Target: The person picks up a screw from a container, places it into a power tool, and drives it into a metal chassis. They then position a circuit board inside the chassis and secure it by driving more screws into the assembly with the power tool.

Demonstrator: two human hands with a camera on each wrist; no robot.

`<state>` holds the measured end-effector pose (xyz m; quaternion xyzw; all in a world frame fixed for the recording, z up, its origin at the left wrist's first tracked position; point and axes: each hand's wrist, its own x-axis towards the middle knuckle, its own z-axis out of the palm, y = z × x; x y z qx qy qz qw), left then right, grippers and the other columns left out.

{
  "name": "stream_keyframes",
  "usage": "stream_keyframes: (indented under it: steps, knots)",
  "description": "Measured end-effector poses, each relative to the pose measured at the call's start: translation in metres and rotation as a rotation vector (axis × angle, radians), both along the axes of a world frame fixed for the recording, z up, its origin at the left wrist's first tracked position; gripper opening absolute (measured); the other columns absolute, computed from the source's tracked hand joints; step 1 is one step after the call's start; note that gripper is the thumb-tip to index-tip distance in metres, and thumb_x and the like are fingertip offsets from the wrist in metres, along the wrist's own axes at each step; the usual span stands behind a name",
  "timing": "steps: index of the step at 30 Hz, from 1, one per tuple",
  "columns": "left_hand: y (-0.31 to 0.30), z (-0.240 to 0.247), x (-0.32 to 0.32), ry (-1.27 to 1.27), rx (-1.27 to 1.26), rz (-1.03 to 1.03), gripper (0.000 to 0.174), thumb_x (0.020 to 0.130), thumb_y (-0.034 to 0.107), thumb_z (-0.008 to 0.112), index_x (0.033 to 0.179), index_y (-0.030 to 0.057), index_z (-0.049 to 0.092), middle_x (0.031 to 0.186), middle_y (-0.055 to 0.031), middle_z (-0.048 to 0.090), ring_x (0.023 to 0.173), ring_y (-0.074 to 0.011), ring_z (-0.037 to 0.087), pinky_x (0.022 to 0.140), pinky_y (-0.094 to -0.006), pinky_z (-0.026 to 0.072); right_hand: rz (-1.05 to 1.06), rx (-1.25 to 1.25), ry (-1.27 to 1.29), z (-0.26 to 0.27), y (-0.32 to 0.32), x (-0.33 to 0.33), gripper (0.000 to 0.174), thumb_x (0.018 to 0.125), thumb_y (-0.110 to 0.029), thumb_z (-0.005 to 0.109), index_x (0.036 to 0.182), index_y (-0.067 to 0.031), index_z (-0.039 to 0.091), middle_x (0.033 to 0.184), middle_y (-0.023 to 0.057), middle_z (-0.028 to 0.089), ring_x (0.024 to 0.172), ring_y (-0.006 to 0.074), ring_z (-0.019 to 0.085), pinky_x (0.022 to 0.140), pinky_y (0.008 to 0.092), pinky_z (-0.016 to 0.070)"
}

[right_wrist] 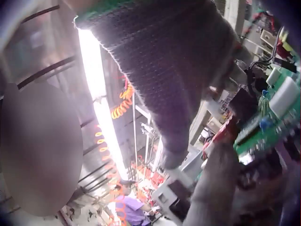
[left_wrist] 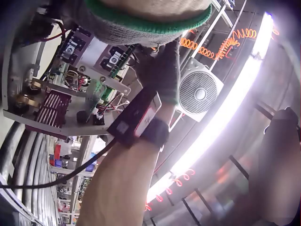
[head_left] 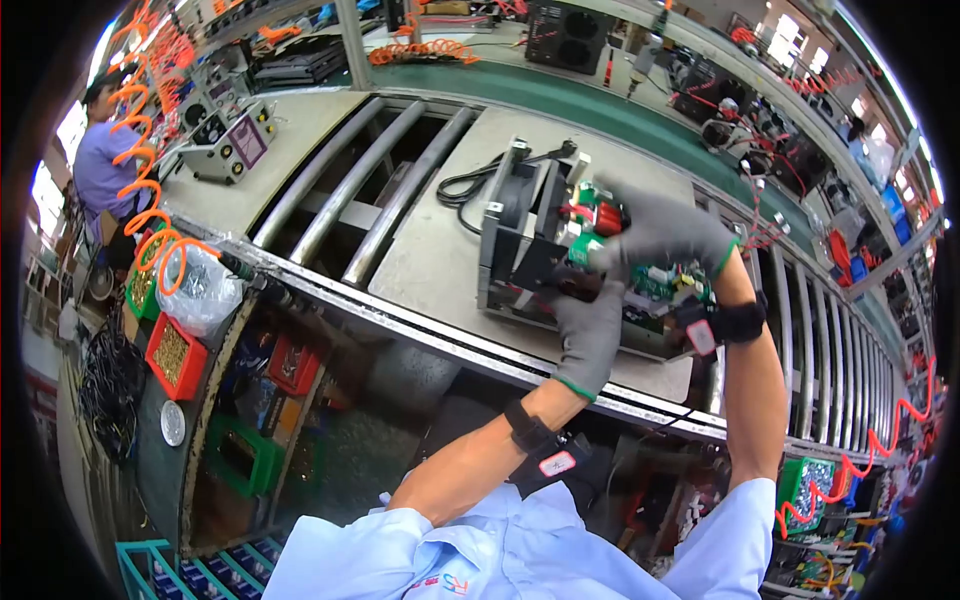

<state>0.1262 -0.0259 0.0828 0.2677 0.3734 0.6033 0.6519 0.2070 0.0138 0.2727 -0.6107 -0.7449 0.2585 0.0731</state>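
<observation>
An open metal-framed device [head_left: 505, 245] with a dark front panel and exposed green circuit boards [head_left: 655, 285] lies on the pale board. My gloved left hand [head_left: 588, 335] reaches up over its near edge, fingertips among the dark parts. From the right, my gloved right hand [head_left: 675, 235], partly blurred, bends over the boards near a red component [head_left: 606, 218]. The two hands meet or overlap there, and what their fingertips touch is hidden. The right wrist view has the right glove [right_wrist: 174, 61] above blurred left-hand fingers [right_wrist: 216, 181], beside a green board [right_wrist: 268, 134].
A black cable [head_left: 465, 188] lies left of the device. Metal rollers [head_left: 365, 190] run on both sides of the pale board [head_left: 430, 255]. Red bins [head_left: 176, 358] of small parts stand at the left, below a coiled orange hose [head_left: 150, 190]. A person in purple [head_left: 103, 165] is at far left.
</observation>
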Motion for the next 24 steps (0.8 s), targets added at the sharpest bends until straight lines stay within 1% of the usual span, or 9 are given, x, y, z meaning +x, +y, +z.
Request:
stream_keyframes:
  steps: [2,3,7,10,12,14,18,21,24]
  knots:
    - [0.006,-0.036,0.000,0.024,0.076,-0.047,0.063,0.090,0.023,0.080,0.135,-0.0004,0.043,0.124,-0.0104,0.058,0.112,-0.0156,0.058,0.095,-0.0304,0.0514,0.039,0.190,-0.163,-0.033,0.001,0.002,0.118,0.065,-0.052,0.087,0.152,0.0077,0.034,0.151,0.0312,0.043,0.141,0.0395,0.045,0.117,0.0418,0.0368]
    - [-0.004,-0.004,-0.024,0.095,0.105,-0.130,0.055,0.092,0.027,0.077,0.130,-0.0003,0.048,0.117,-0.0077,0.059,0.102,-0.0118,0.060,0.083,-0.0277,0.0542,0.032,0.242,-0.184,-0.039,0.002,0.000,0.114,0.064,-0.057,0.086,0.149,0.0045,0.039,0.143,0.0292,0.049,0.133,0.0406,0.050,0.113,0.0437,0.0401]
    - [0.009,0.043,-0.091,0.262,-0.101,-0.748,0.054,0.090,0.040,0.075,0.117,-0.0017,0.056,0.099,-0.0053,0.062,0.091,-0.0118,0.062,0.080,-0.0298,0.0517,0.013,0.310,-0.155,-0.045,0.001,0.000,0.109,0.064,-0.060,0.085,0.145,0.0021,0.046,0.133,0.0262,0.057,0.125,0.0426,0.055,0.109,0.0461,0.0440]
    - [-0.010,0.046,-0.090,0.315,-0.053,-0.533,0.077,0.093,0.047,0.071,0.142,-0.0037,0.040,0.119,-0.0121,0.057,0.092,-0.0133,0.063,0.067,-0.0275,0.0539,0.011,0.337,-0.153,-0.048,0.000,0.002,0.106,0.065,-0.060,0.084,0.143,0.0014,0.048,0.134,0.0265,0.057,0.124,0.0430,0.055,0.108,0.0461,0.0442]
    - [-0.003,0.014,-0.090,0.645,0.381,-0.383,0.087,0.092,0.052,0.071,0.149,-0.0016,0.032,0.128,-0.0163,0.055,0.107,-0.0217,0.062,0.075,-0.0334,0.0560,-0.024,0.319,-0.168,-0.045,-0.003,-0.002,0.106,0.065,-0.058,0.085,0.144,0.0002,0.048,0.136,0.0266,0.055,0.126,0.0432,0.055,0.109,0.0459,0.0435]
    - [-0.003,0.030,-0.087,0.505,-0.009,-0.553,0.091,0.092,0.055,0.070,0.152,0.0002,0.027,0.132,-0.0168,0.054,0.115,-0.0249,0.059,0.079,-0.0360,0.0563,-0.025,0.339,-0.192,-0.047,-0.006,-0.001,0.104,0.066,-0.053,0.086,0.146,0.0001,0.046,0.138,0.0268,0.054,0.128,0.0424,0.054,0.110,0.0446,0.0430]
    - [-0.001,0.020,-0.056,0.386,-0.193,-0.671,0.095,0.093,0.054,0.069,0.154,0.0009,0.018,0.141,-0.0160,0.046,0.120,-0.0253,0.055,0.084,-0.0361,0.0582,-0.033,0.251,-0.229,-0.044,0.001,0.000,0.112,0.063,-0.062,0.084,0.148,-0.0017,0.043,0.139,0.0262,0.053,0.129,0.0436,0.053,0.109,0.0468,0.0434]
    - [-0.003,0.011,-0.061,0.316,-0.143,-0.699,0.083,0.096,0.052,0.066,0.158,0.0244,0.020,0.153,-0.0116,0.032,0.127,-0.0336,0.052,0.087,-0.0500,0.0586,-0.014,0.233,-0.220,-0.044,0.005,0.001,0.110,0.065,-0.058,0.085,0.149,-0.0016,0.042,0.138,0.0273,0.053,0.127,0.0435,0.054,0.108,0.0459,0.0446]
    - [-0.004,0.018,-0.085,0.232,-0.192,-0.788,0.079,0.098,0.071,0.043,0.158,0.0240,0.022,0.152,-0.0132,0.036,0.123,-0.0386,0.057,0.085,-0.0519,0.0593,-0.015,0.236,-0.233,-0.045,0.000,0.001,0.109,0.066,-0.060,0.084,0.148,-0.0017,0.042,0.136,0.0274,0.053,0.126,0.0427,0.055,0.107,0.0443,0.0454]
